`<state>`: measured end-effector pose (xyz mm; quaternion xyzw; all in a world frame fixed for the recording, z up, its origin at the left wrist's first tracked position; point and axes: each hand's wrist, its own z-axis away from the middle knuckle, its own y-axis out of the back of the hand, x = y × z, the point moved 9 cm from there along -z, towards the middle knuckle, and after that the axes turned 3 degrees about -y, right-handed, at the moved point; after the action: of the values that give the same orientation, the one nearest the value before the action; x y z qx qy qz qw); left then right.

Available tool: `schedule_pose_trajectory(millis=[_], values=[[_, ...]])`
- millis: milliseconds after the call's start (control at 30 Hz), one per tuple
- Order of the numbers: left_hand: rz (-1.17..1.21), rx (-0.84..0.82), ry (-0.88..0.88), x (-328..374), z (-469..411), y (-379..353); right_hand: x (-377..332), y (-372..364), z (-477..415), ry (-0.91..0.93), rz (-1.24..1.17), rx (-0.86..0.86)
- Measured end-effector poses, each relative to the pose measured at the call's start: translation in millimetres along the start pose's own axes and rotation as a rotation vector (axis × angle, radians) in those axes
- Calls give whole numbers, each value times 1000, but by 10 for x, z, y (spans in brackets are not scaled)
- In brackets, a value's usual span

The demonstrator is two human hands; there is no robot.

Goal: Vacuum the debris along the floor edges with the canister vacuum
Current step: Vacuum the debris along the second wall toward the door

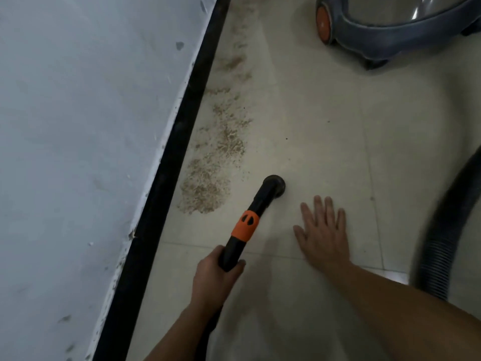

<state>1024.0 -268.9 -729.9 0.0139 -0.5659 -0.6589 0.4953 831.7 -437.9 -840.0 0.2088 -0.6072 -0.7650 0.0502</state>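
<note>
In the head view, the brown crumbly debris (210,183) lies along the black skirting strip (166,194), just left of the tip of the black vacuum tube with orange collar (244,227). The left hand (216,274) grips this tube. The right hand (322,230) is spread flat over the pale tiled floor (325,113) (contact unclear). The grey-blue canister vacuum (390,35) stands well ahead, and its ribbed dark hose (437,256) curves at the right.

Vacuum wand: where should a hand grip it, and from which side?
Grip the vacuum wand on its straight black tube behind the orange collar, coming from the near end, as the left hand does. That round section suits a wrapped grip and leaves the nozzle free toward the debris.
</note>
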Motion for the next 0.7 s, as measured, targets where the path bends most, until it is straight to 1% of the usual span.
schedule_pose_trajectory(millis=[133,200,300,467,533,633,700], values=[[-100,30,-32,475,-560,38,-18,121,25,10,-100,81],[-127,54,-17,687,-854,57,-6,138,-7,-3,-129,68],[-92,69,-3,902,-1221,101,-4,124,-5,-4,-134,64],[-81,-120,-99,1278,-1584,-202,19,114,-49,2,-123,96],[-69,-118,-75,1241,-1598,-187,41,120,-51,3,-115,112],[-113,-21,-14,972,-1472,143,63,122,-62,0,-131,116],[-155,-16,9,801,-1286,319,74,130,-84,-5,-134,111]])
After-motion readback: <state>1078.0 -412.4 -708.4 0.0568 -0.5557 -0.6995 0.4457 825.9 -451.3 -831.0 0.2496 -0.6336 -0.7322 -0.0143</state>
